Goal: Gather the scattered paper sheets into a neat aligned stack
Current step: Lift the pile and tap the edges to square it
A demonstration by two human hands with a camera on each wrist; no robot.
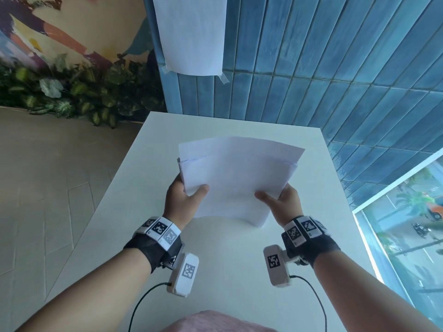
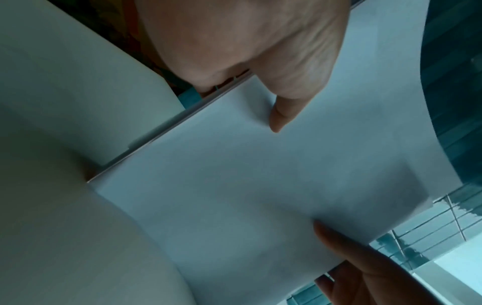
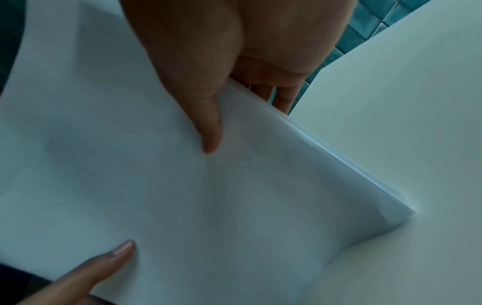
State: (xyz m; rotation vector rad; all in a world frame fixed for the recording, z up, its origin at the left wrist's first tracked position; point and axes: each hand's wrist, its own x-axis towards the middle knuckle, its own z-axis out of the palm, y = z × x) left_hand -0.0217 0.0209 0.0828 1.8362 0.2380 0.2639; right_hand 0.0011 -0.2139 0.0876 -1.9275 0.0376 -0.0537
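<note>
A stack of white paper sheets point(image 1: 236, 178) stands tilted on its near edge on the white table point(image 1: 215, 259), slightly bowed. One sheet sticks up above the others at the far edge. My left hand point(image 1: 184, 195) grips the stack's left side, thumb on the front face, fingers behind. My right hand point(image 1: 279, 200) grips the right side the same way. The left wrist view shows the stack point(image 2: 247, 185) with my left thumb point(image 2: 284, 111) on it. In the right wrist view my right thumb point(image 3: 208, 128) presses the sheets point(image 3: 156, 196); the stack's lower corner touches the table.
A blue tiled wall point(image 1: 311, 68) rises behind the table, with one white sheet point(image 1: 191, 34) taped to it. Green plants point(image 1: 72, 97) line the floor at the left. A window point(image 1: 407, 224) runs along the table's right edge. Pink cloth point(image 1: 215, 322) shows at the bottom.
</note>
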